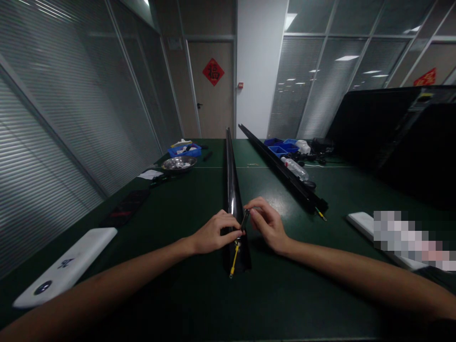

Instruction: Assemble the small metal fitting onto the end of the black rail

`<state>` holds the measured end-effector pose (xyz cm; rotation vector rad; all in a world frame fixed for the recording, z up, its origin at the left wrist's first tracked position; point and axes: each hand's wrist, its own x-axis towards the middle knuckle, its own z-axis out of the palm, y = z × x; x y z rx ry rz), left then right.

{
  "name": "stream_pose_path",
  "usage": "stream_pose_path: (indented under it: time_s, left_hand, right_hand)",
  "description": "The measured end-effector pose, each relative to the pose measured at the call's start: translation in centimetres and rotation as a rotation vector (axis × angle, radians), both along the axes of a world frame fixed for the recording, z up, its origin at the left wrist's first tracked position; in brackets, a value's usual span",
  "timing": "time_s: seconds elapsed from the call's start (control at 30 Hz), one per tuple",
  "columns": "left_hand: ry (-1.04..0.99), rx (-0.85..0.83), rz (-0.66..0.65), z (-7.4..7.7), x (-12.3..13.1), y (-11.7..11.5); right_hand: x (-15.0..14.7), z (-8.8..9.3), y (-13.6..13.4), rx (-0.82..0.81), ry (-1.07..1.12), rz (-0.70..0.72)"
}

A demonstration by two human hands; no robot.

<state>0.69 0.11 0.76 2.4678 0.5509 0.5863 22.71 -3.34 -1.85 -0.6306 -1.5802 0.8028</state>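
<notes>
A long glossy black rail [232, 180] runs away from me along the table. My left hand [215, 232] rests over its near end, thumb and fingers closed at the lower end of a small, thin metal piece [245, 219]. From the right, my right hand [269, 225] pinches the upper end of that piece beside the rail. Its exact kind is too small and dark to tell. Just below my left fingertips, a short yellow wire [234, 261] with a ring terminal hangs off the rail's near end.
A second black rail [285, 171] lies to the right, with a plastic bottle [295, 168] and blue bins [281, 149] beyond. Left are a metal bowl [179, 164], a blue basket [184, 151] and a white case [67, 266]. Large black panels [384, 128] stand right.
</notes>
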Motion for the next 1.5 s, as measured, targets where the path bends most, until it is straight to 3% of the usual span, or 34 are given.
stream_pose_path:
  time_s: [0.73, 1.5]
  left_hand:
    - [-0.016, -0.019, -0.011, -0.13, -0.06, 0.15]
    - [0.003, -0.034, 0.001, 0.24, 0.03, -0.05]
  right_hand:
    - [-0.04, 0.12, -0.45, 0.081, 0.005, 0.019]
    - [0.02, 0.07, -0.31, 0.042, -0.043, -0.035]
